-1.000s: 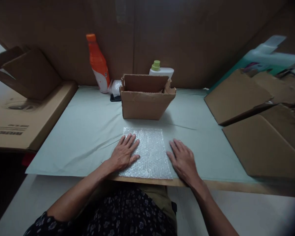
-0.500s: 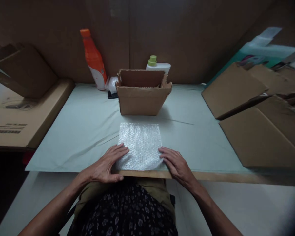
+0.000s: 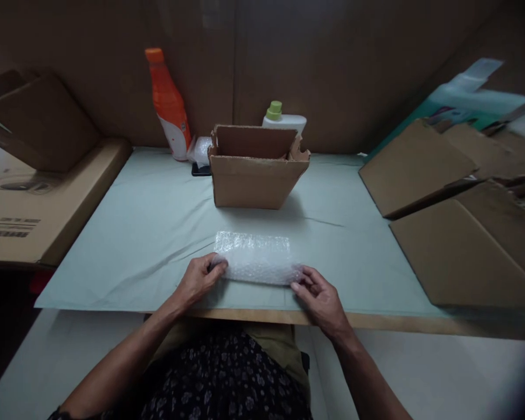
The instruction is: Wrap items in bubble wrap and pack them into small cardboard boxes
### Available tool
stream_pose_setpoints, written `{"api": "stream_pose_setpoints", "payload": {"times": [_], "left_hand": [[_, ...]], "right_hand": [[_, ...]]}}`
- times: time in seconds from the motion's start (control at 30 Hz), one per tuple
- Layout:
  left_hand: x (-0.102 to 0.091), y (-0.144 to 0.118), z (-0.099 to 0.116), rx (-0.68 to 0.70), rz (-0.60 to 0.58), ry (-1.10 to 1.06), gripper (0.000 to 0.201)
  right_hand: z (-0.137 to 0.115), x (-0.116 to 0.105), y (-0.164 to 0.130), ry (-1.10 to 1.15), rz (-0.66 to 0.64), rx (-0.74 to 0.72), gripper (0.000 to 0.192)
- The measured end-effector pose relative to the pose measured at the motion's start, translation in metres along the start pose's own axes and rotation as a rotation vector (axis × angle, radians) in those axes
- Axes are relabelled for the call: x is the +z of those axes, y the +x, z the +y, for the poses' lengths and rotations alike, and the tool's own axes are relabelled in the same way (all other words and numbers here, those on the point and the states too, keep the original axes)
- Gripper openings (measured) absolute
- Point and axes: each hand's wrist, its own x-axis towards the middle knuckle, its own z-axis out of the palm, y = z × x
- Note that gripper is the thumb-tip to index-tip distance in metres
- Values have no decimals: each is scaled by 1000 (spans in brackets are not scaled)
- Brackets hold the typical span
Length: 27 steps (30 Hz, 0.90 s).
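1. A sheet of bubble wrap [image 3: 254, 258], clear and whitish with a glinting, pebbled surface, is seen folded into a narrow strip lying crosswise.
2. It is laid on the pale green table cover [image 3: 149, 233], near the front edge, before the open cardboard box [image 3: 256, 169].
3. Its left end is pinched by the left hand [image 3: 198, 279].
4. Its right end is pinched by the right hand [image 3: 319, 297].

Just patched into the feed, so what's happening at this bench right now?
A person's left hand and right hand each grip an end of a bubble wrap sheet, folded over on the pale green table cover. Beyond it stands an open cardboard box, with an orange bottle behind.
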Motion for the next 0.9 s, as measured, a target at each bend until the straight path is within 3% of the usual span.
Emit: {"api": "stream_pose_setpoints", "payload": {"times": [0.07,0.23,0.4,0.57,0.67,0.77,0.9], "left_hand": [[2,7,2,-7,36,36,27],[7,24,2,-24,133,320,25],[13,34,2,-32,149,573,10],[11,34,6,-63,208,747,36],[9,35,10,-121,162,804,30],[10,36,10,-129,132,754,18],[2,35,7,-92,117,581,3]], "right_hand": [[-1,1,4,-124,28,-42,27],[-6,6,22,-415,135,-130,28],[7,10,34,-673,238,-241,26],[12,5,45,-823,279,-271,43],[5,7,60,-903,253,-264,44],[-3,13,74,-839,181,-258,31],[-11,15,64,-457,95,-142,23]]}}
